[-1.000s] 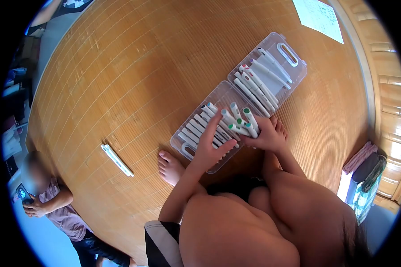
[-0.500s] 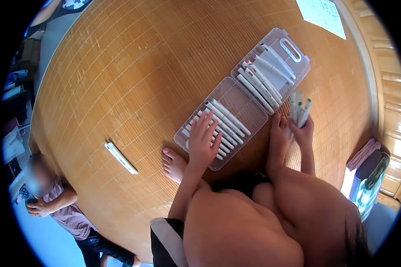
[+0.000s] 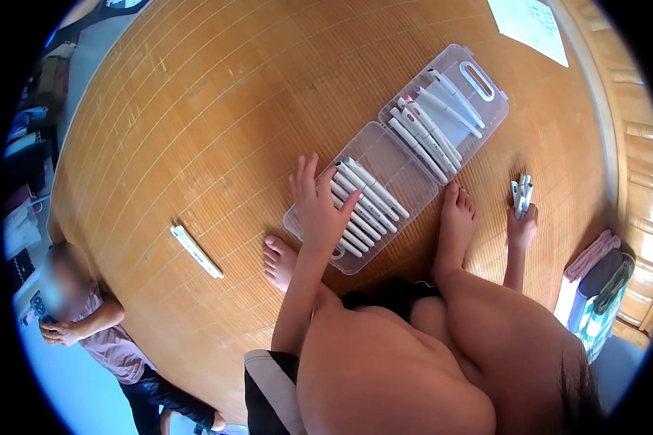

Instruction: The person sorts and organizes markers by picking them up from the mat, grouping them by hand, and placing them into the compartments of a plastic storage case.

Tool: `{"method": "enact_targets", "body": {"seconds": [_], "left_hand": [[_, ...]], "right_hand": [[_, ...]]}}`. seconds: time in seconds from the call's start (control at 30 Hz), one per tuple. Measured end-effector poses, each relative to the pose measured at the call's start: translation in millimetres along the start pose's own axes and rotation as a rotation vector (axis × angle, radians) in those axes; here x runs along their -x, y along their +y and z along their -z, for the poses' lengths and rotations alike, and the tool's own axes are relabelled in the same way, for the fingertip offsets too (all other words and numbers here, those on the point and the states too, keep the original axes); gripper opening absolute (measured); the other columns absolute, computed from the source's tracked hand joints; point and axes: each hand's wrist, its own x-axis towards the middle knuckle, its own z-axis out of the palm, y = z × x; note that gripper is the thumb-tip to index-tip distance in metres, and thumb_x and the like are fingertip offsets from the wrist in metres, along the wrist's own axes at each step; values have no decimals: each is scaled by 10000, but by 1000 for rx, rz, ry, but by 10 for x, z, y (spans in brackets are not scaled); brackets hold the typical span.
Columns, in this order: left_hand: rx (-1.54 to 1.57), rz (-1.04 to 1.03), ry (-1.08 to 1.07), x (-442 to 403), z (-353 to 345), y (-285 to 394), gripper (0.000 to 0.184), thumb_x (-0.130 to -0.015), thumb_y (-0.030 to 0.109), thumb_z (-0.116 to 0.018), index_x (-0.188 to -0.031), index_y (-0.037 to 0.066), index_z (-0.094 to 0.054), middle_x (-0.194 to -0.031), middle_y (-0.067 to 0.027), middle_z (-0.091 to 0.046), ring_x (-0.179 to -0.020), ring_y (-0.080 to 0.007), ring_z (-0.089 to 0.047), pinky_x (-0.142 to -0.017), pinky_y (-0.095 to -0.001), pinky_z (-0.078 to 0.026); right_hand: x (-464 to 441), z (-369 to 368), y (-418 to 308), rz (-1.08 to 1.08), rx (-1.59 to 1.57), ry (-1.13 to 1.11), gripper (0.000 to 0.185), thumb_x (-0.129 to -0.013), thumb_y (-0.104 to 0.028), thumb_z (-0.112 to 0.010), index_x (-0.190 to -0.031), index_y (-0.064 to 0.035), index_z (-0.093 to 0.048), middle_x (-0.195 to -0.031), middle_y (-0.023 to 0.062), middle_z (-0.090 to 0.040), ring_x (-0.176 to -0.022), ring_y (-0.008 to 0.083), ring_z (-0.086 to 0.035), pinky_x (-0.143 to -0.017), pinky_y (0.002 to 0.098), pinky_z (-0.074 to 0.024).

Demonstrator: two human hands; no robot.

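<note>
Open on the mat lies a clear plastic marker case (image 3: 406,150) with two halves. Its near half holds a row of white markers (image 3: 374,190); my left hand (image 3: 321,214) is spread over the left end of that row, fingers apart. Whether its palm touches the markers is hidden. Several more white markers (image 3: 426,134) lie in the far half, some with red or dark ends. To the right of the case, my right hand (image 3: 521,226) is closed round a small bundle of markers (image 3: 522,194), their ends pointing up.
A few white markers (image 3: 197,251) lie together on the bamboo mat (image 3: 196,130) at the left. A printed sheet (image 3: 531,29) is at the top right. Folded cloths (image 3: 602,279) lie at the right edge. Another person (image 3: 112,333) holding a phone is at the lower left.
My right hand has moved right, away from the case, with the bundle of markers. My left hand has shifted slightly left and up, its fingers more spread.
</note>
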Motion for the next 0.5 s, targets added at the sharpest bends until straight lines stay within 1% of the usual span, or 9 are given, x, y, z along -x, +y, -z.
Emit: {"method": "enact_targets", "body": {"seconds": [0.07, 0.1, 0.17, 0.33, 0.43, 0.47, 0.5], "left_hand": [[7, 30, 5, 27, 1, -15, 481, -659, 315, -664, -1017, 46, -488, -1221, -142, -341, -1173, -350, -264, -951, -505, -199], [14, 57, 8, 36, 4, -22, 468, -656, 319, -666, -1002, 51, -500, -1208, -140, -351, -1164, -350, -275, -949, -508, -200], [-12, 57, 5, 20, 30, -2, 448, -650, 321, -670, -974, 53, -514, -1199, -136, -359, -1157, -348, -285, -948, -510, -201], [-56, 78, 26, -3, -35, 17, 389, -646, 323, -672, -897, 52, -547, -1178, -123, -379, -1142, -340, -308, -949, -509, -202], [18, 107, 65, 2, -56, -9, 364, -645, 295, -679, -876, 47, -548, -1164, -112, -392, -1140, -334, -314, -946, -503, -204], [58, 118, 84, 9, -37, -6, 351, -638, 269, -689, -869, 46, -547, -1158, -108, -395, -1133, -329, -323, -938, -488, -220], [96, 127, 102, 14, -14, 1, 341, -631, 244, -698, -862, 45, -546, -1153, -104, -399, -1125, -324, -331, -930, -473, -237]], "right_hand": [[82, -114, -190, 225, 148, 187, 167, -771, -75, -478, -930, -30, -455, -873, 90, -551, -802, 219, -545, -703, 326, -432], [84, -158, -178, 231, 148, 188, 167, -771, -75, -478, -930, -30, -455, -873, 90, -551, -802, 219, -545, -703, 326, -432], [84, -212, -146, 191, 77, 105, 191, -834, -110, -368, -1011, -45, -402, -956, 127, -520, -891, 294, -493, -758, 372, -397], [96, -181, -174, 207, 118, 138, 206, -826, -107, -387, -1023, -48, -389, -938, 109, -517, -872, 279, -499, -769, 354, -394], [105, -137, -191, 217, 150, 139, 228, -826, -106, -382, -1047, -51, -365, -931, 107, -510, -860, 274, -500, -768, 349, -398], [103, -120, -200, 220, 157, 131, 240, -827, -108, -377, -1059, -53, -351, -925, 107, -506, -849, 271, -502, -760, 346, -404], [108, -107, -198, 228, 183, 132, 240, -817, -109, -397, -1048, -52, -365, -925, 105, -508, -850, 269, -502, -757, 343, -405]]}}
